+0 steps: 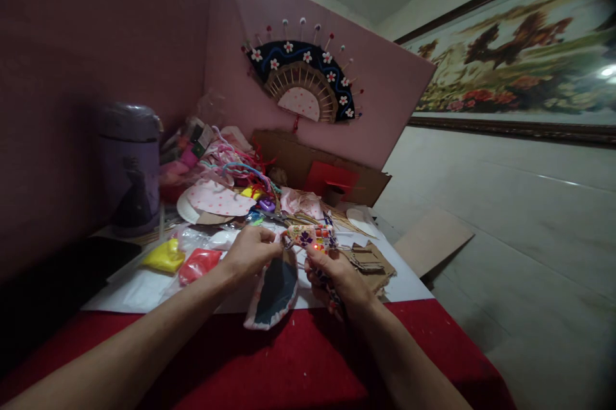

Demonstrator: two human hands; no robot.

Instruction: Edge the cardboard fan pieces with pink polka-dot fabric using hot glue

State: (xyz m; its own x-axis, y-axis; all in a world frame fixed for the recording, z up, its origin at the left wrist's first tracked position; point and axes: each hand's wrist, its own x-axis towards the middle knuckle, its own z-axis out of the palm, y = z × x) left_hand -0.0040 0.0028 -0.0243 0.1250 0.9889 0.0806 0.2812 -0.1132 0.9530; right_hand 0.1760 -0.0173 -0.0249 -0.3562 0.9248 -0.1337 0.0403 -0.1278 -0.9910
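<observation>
My right hand (337, 278) is wrapped round a flower-patterned hot glue gun (305, 236) with a small red light lit. The gun's front end points left, toward my left hand (253, 248). Those left fingers pinch the top of a half-round piece (276, 288), dark on its face, with pink dotted cloth folded over its edge. It hangs tilted over the front of the white sheet (212, 298). The gun's tip is close to the left fingertips; I cannot tell whether it touches the piece.
A decorated fan (308, 73) is on the pink board behind. Left stand a purple flask (129, 172) and yellow (164, 256) and red (199, 264) clay packets. Pipe cleaners (240, 163), a dotted cloth piece (219, 198) and scissors (276, 216) lie behind my hands. Torn cardboard (373, 265) lies right.
</observation>
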